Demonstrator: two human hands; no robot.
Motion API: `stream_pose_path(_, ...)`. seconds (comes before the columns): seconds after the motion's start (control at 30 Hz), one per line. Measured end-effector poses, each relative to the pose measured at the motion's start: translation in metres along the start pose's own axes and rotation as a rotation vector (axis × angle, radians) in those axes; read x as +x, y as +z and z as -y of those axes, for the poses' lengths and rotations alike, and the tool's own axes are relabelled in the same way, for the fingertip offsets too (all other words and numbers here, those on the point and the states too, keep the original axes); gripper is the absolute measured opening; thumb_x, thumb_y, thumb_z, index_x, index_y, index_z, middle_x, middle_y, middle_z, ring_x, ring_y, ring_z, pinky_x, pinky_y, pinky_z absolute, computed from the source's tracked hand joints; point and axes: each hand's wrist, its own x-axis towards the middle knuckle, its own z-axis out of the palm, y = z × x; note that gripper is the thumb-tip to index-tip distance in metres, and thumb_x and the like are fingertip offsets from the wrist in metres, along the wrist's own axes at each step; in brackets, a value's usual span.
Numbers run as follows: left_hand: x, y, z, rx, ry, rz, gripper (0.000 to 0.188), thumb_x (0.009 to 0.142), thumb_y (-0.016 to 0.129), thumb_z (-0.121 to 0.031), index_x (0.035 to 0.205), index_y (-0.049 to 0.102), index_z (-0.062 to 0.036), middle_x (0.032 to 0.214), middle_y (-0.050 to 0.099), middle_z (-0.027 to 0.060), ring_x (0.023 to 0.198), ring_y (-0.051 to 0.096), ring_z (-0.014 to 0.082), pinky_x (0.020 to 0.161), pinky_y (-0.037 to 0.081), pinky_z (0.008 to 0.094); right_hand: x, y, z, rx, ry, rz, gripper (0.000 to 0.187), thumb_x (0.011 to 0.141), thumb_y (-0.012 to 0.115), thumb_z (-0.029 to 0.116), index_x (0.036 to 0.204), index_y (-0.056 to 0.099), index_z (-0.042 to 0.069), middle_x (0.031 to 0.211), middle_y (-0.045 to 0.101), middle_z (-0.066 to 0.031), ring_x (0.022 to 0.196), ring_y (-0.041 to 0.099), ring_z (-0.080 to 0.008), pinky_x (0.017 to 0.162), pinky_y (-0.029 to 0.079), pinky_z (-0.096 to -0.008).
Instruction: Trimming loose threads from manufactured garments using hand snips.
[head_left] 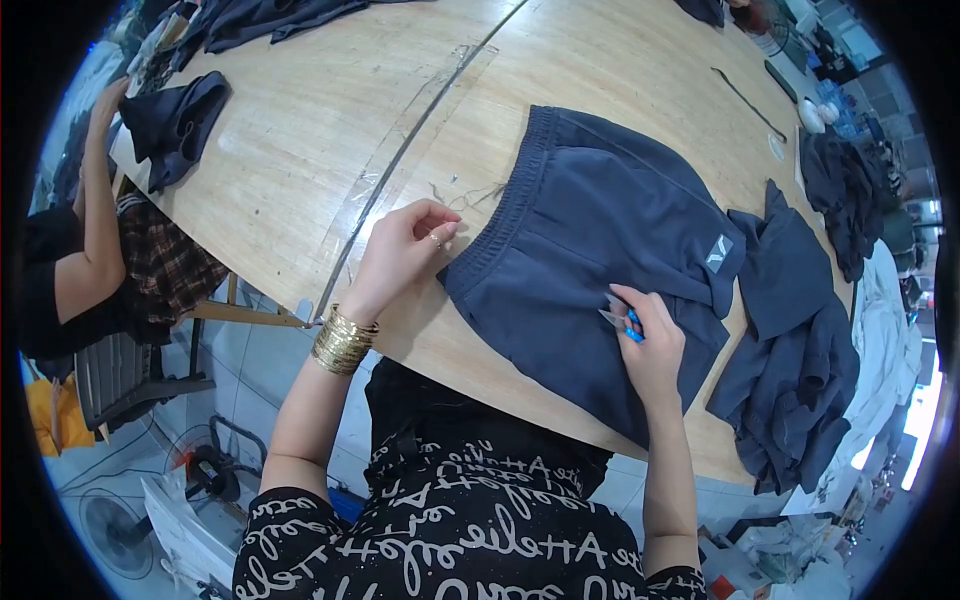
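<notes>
Black lettered shirt [490, 530] nearest; beyond, I see navy shorts [610, 230] on the table [290, 170], pale-patched, waistband [513, 190] gathered; left hand [402, 246] curled beside it, grip unclear; right hand [653, 342] clamped on blue snips [634, 334] over the shorts.

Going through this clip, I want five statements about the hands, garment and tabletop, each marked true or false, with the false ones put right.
1. The right hand holds small blue-handled snips. True.
2. Gold bangles circle the right arm. False: the gold bangles circle the left arm.
3. The gathered waistband of the dark garment faces the left hand. True.
4. The garment's light patch sits on the waistband. False: the light patch is well away from the waistband.
5. Loose threads lie beside the waistband. True.
</notes>
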Motion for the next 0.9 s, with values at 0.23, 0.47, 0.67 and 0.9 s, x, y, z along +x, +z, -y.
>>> stream_pose_path(0.23, 0.030, 0.033, -0.017, -0.065, 0.188, -0.057, 0.028, 0.085, 0.070, -0.020, 0.103, 0.064, 0.0011, 0.084, 0.068, 0.0090, 0.078, 0.065, 0.0144, 0.071, 0.052, 0.0261, 0.020, 0.011, 0.026, 0.076, -0.156, -0.008, 0.031, 0.072, 0.063, -0.005, 0.099, 0.065, 0.008, 0.073, 0.054, -0.0073, 0.057, 0.057, -0.0219, 0.052, 0.045, -0.0301)
stream_pose_path(0.47, 0.042, 0.042, -0.022, -0.023, 0.075, 0.095, 0.031, 0.080, 0.075, -0.021, 0.093, 0.059, 0.0020, 0.080, 0.065, 0.0071, 0.073, 0.061, 0.0119, 0.065, 0.048, 0.0241, 0.021, 0.010, 0.029, 0.137, -0.106, -0.043, 0.029, 0.069, 0.064, -0.006, 0.095, 0.066, 0.007, 0.075, 0.058, -0.0062, 0.059, 0.058, -0.0201, 0.052, 0.045, -0.0280)
stream_pose_path(0.67, 0.020, 0.051, -0.048, -0.773, -0.104, 0.342, 0.022, 0.084, 0.069, -0.008, 0.099, 0.054, -0.0047, 0.088, 0.066, 0.0040, 0.080, 0.062, 0.0078, 0.070, 0.050, 0.0214, 0.024, -0.012, 0.048, 0.058, 0.029, -0.153, 0.027, 0.073, 0.079, 0.025, 0.088, 0.064, 0.008, 0.076, 0.062, -0.0026, 0.062, 0.058, -0.0180, 0.055, 0.044, -0.0283)
stream_pose_path(0.9, -0.014, 0.053, -0.088, -1.033, -0.186, 0.416, 0.033, 0.084, 0.066, 0.000, 0.114, 0.053, -0.0016, 0.105, 0.065, 0.0070, 0.094, 0.064, 0.0119, 0.085, 0.051, 0.0257, 0.013, -0.035, 0.055, -0.144, -0.088, -0.203, 0.024, 0.074, 0.077, 0.027, 0.081, 0.063, 0.008, 0.069, 0.061, -0.0012, 0.058, 0.053, -0.0175, 0.054, 0.037, -0.0293)
